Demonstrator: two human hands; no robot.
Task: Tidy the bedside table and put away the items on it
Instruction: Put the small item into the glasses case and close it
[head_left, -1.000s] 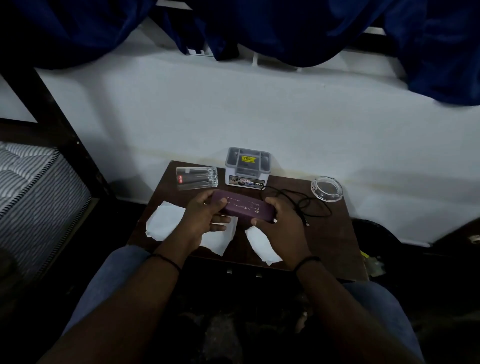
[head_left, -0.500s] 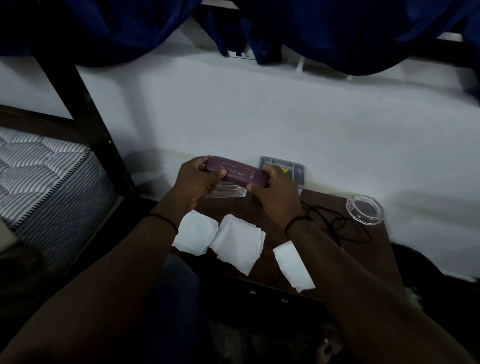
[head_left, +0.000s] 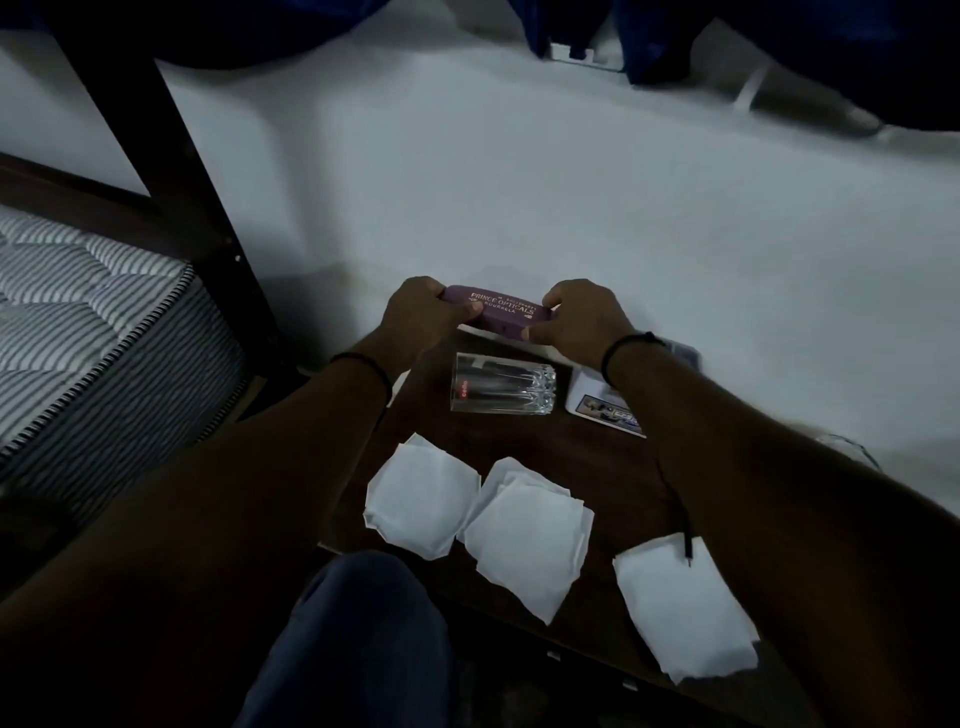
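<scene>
Both hands hold a purple glasses case (head_left: 501, 313) with gold lettering, raised over the back of the dark wooden bedside table (head_left: 582, 452). My left hand (head_left: 423, 314) grips its left end and my right hand (head_left: 582, 325) grips its right end. Under the case a clear drinking glass (head_left: 501, 383) lies on its side. Three white paper tissues (head_left: 527, 535) are spread along the table's front. A small white box (head_left: 605, 408) sits half hidden behind my right forearm.
A striped mattress (head_left: 88, 322) and a dark bed post (head_left: 171, 171) stand to the left. The white wall (head_left: 519, 182) rises behind the table, with blue curtains hanging above. My knee (head_left: 358, 639) in blue trousers is at the table's front edge.
Both hands have lifted the glasses case off the table and carried it up toward the back. The view has swung closer and rightward, so the glass lid and cable are now hidden.
</scene>
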